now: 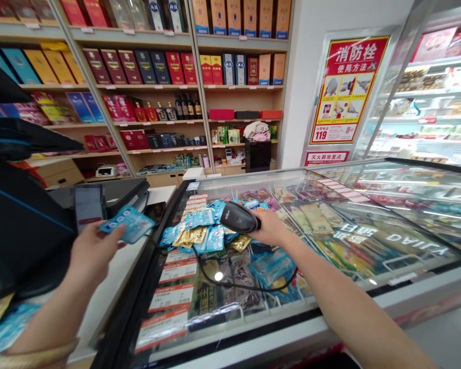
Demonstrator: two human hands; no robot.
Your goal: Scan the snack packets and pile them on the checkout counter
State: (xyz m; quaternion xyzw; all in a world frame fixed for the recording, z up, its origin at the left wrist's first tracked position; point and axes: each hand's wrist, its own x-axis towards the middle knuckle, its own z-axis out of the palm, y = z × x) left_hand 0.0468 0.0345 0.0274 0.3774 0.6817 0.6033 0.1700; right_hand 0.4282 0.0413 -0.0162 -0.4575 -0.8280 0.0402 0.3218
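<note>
Between the fingers of my left hand point(96, 246) is a blue snack packet point(132, 224), held over the white counter beside the freezer. My right hand point(271, 228) grips a black barcode scanner point(238, 218), its head pointing left above a heap of packets. Blue packets point(200, 219) and gold packets point(190, 236) lie piled on the glass top of the freezer under the scanner. The scanner's black cable point(230, 284) loops across the glass. The handle of the scanner is mostly hidden by my fingers.
A phone point(88, 205) stands left of the freezer by a dark machine point(117, 192). The black checkout terminal point(19, 220) fills the left side. More blue packets point(11, 328) lie at lower left. The glass-topped freezer point(369, 292) stretches right; shelves of boxes point(149, 66) stand behind.
</note>
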